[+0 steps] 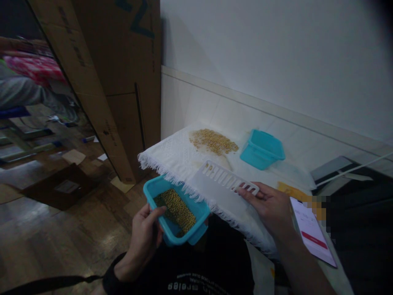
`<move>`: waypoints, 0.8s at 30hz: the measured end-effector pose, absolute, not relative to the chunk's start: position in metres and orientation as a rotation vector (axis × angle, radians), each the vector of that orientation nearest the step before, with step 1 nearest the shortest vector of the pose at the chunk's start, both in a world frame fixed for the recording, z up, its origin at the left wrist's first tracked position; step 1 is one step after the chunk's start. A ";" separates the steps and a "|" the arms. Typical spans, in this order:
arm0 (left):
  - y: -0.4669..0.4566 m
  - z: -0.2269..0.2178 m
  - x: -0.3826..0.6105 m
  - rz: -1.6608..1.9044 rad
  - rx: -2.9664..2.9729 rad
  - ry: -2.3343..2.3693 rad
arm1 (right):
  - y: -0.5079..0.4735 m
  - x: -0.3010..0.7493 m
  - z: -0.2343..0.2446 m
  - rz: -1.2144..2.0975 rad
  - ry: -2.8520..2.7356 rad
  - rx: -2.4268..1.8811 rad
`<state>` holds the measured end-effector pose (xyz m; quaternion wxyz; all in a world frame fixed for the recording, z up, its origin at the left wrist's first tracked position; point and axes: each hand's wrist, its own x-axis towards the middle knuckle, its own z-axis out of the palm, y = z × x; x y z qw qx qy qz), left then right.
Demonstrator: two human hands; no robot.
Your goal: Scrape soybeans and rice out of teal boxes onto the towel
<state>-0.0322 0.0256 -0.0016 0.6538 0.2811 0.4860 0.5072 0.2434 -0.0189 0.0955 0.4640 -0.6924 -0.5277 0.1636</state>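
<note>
My left hand [147,229] grips the near-left rim of a turquoise plastic tub [176,238], thumb inside. Soybeans [176,207] lie in the tub, which is held tilted just off the table's fringed edge. My right hand [267,203] is closed on one end of a white slotted plastic piece [211,180], held over the tablecloth. A loose heap of soybeans [213,141] is spread on the white tablecloth [172,149] beyond it. To the right of the heap stands a second turquoise tub [262,151].
A phone with a lit screen [313,233] lies at the table's right, near a yellow packet [291,190]. A tall cardboard box [123,53] stands to the left, with a white wall [276,49] behind. Another person's leg [33,92] shows at far left.
</note>
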 end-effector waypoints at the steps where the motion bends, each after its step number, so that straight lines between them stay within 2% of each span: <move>1: 0.025 -0.002 -0.032 1.152 0.636 1.095 | -0.018 0.245 0.094 0.419 -1.271 -1.690; 9: 0.026 -0.006 -0.033 1.158 0.635 1.083 | -0.002 0.278 0.068 0.579 -0.970 -1.550; 24: 0.027 0.006 -0.030 1.146 0.663 1.143 | 0.025 0.299 0.066 0.297 -0.857 -1.483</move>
